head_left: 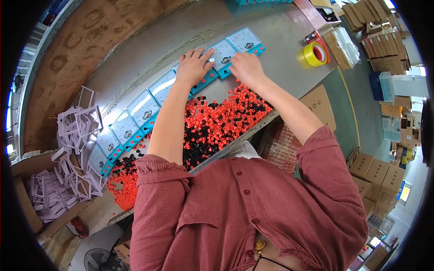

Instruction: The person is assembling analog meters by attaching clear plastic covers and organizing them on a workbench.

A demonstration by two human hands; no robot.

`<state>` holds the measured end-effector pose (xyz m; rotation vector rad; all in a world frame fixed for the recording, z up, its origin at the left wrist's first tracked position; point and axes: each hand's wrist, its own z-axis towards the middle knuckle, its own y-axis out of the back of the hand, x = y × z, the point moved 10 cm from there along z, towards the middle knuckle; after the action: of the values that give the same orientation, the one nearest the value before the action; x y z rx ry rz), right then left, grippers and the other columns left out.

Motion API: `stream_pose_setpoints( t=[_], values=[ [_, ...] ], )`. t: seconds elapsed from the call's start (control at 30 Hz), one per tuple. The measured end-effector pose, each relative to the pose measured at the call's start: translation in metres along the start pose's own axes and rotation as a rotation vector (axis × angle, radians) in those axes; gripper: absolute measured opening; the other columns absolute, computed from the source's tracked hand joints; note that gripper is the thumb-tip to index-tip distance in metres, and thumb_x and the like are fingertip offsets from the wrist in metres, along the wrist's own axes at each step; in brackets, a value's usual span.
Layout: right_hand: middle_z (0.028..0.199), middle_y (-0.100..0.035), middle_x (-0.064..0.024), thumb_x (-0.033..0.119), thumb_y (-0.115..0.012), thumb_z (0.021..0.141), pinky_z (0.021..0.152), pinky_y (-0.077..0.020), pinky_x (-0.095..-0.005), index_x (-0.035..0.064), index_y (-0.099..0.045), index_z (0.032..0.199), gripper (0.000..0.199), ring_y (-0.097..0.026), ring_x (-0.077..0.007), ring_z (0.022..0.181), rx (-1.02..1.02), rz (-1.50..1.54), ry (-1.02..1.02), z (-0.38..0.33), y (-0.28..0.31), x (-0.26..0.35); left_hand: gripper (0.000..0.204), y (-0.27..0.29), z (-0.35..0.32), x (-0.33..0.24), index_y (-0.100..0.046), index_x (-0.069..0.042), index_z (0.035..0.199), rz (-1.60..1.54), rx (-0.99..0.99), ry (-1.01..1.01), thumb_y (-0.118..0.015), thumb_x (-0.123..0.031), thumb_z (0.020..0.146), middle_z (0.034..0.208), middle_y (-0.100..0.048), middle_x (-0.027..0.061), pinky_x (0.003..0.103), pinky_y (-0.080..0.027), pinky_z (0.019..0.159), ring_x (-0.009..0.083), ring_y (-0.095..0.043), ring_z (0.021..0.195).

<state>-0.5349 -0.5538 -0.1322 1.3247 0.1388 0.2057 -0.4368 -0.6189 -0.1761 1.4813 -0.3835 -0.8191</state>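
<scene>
A slanting row of teal-based meters with clear dial faces, among them one at the lower left (144, 108), crosses the metal table. My left hand (193, 67) lies with spread fingers over a meter in the upper part of the row. Beside it, my right hand (246, 70) has its fingers curled together at the teal front edge of the neighbouring meter (222, 53); whatever they pinch is hidden. Small red caps (221, 119) and black caps (192, 151) lie heaped in front of the row. Some red and black caps sit on the teal edges.
White plastic frames (79, 126) pile up at the left, spilling from a cardboard box (27, 205). Yellow tape rolls (315, 54) stand at the far right of the table near a plastic-wrapped carton (341, 47). Stacked cartons (377, 178) stand on the floor to the right.
</scene>
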Motion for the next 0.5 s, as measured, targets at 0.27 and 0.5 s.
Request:
stream_pose_setpoints(
  t=[0.27,0.5],
  values=[
    [0.079,-0.061,-0.0084,0.016,-0.058,0.075,0.069,-0.0436,-0.0365,0.0053,-0.063,0.077,0.012,-0.058,-0.0236,0.081,0.246,-0.049,-0.075,0.006,-0.027,-0.002,0.044,0.002,0.0,-0.002,-0.043,-0.027,0.132,0.03,-0.023,0.003,-0.043,-0.043,0.09,0.13,-0.045,0.0043,0.042,-0.03,0.099,0.0248,-0.038,0.121],
    [0.074,-0.062,-0.0087,0.026,-0.062,0.076,0.069,-0.0428,-0.0368,0.0065,-0.066,0.073,0.02,-0.059,-0.0238,0.076,0.066,-0.116,-0.02,0.006,-0.015,0.002,0.043,0.002,0.001,-0.003,-0.044,-0.026,0.131,0.02,-0.032,-0.011,-0.042,-0.041,0.091,0.13,-0.045,0.0035,0.042,-0.031,0.098,0.0251,-0.039,0.12]
  ],
)
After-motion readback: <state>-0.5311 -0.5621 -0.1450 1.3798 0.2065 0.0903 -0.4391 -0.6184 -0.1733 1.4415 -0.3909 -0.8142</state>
